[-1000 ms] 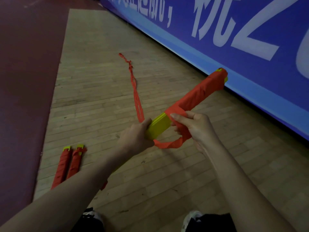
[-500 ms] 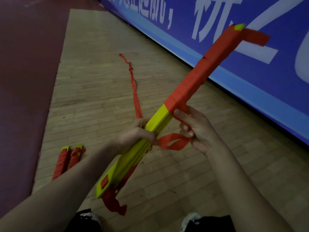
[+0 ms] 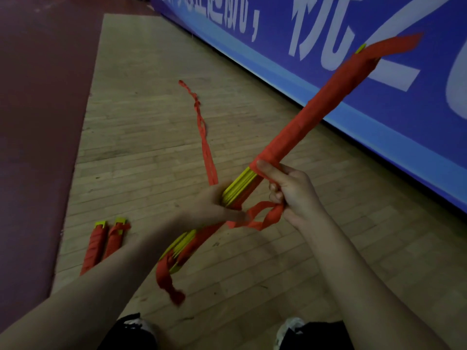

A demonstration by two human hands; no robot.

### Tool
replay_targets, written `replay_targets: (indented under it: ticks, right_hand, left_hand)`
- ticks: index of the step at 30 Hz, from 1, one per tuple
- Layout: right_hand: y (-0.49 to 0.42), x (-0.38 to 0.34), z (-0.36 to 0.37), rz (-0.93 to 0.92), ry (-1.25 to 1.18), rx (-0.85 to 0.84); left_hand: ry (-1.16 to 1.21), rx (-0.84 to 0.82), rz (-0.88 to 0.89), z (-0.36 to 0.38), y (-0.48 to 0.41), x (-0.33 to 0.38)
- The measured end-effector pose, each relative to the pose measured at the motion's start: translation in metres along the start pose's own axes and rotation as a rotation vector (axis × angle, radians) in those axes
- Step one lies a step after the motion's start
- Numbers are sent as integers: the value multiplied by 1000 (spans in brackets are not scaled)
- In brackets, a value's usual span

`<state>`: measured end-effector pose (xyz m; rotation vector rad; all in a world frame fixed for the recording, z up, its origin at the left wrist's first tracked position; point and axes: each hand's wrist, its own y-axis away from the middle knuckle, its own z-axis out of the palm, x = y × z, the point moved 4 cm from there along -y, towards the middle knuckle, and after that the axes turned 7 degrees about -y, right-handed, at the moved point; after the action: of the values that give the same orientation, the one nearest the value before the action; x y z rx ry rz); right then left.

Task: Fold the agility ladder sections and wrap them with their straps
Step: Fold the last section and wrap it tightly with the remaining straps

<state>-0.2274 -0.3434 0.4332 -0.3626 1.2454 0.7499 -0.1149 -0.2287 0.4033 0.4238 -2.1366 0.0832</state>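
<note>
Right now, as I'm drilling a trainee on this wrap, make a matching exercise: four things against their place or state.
1 left hand
2 right hand
3 wrapped bundles
4 loose strap

a trails away over the floor
b lie side by side on the floor
c grips yellow rungs
d holds the strap loop

Pairs: 1-c, 2-d, 3-b, 4-a

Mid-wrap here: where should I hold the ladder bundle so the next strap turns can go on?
Grip the bare yellow rungs just below the red wrapped section, coming from the left, as the left hand does. The stack is flat and stiff there, and that leaves the wrap edge free for the right hand and its strap loop.
</note>
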Motion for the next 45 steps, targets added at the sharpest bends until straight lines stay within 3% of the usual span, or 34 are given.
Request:
replay_targets:
  ticks: [7, 13, 22, 29, 33, 37, 45]
  right_hand:
    - [-6, 7, -9, 17, -24, 182]
    - [-5, 6, -8, 54, 64, 140]
    - [5, 6, -9, 192, 179, -151]
    - [5, -5, -9, -25, 286, 5]
    - [5, -11, -8, -128, 290, 56]
    - [4, -13, -6, -111, 216, 23]
    - [7, -12, 3, 24, -113, -407]
  left_hand:
    - [-387, 343, -21, 7, -7, -15]
    - [-268, 306, -77, 6, -14, -21]
    - [-278, 297, -124, -6, -18, -41]
    - [-20, 271, -106, -15, -15, -20]
    - [216, 160, -70, -18, -5, -5]
    - [433, -44, -70, -14, 8, 12]
    - [661, -394, 77, 2, 16, 15]
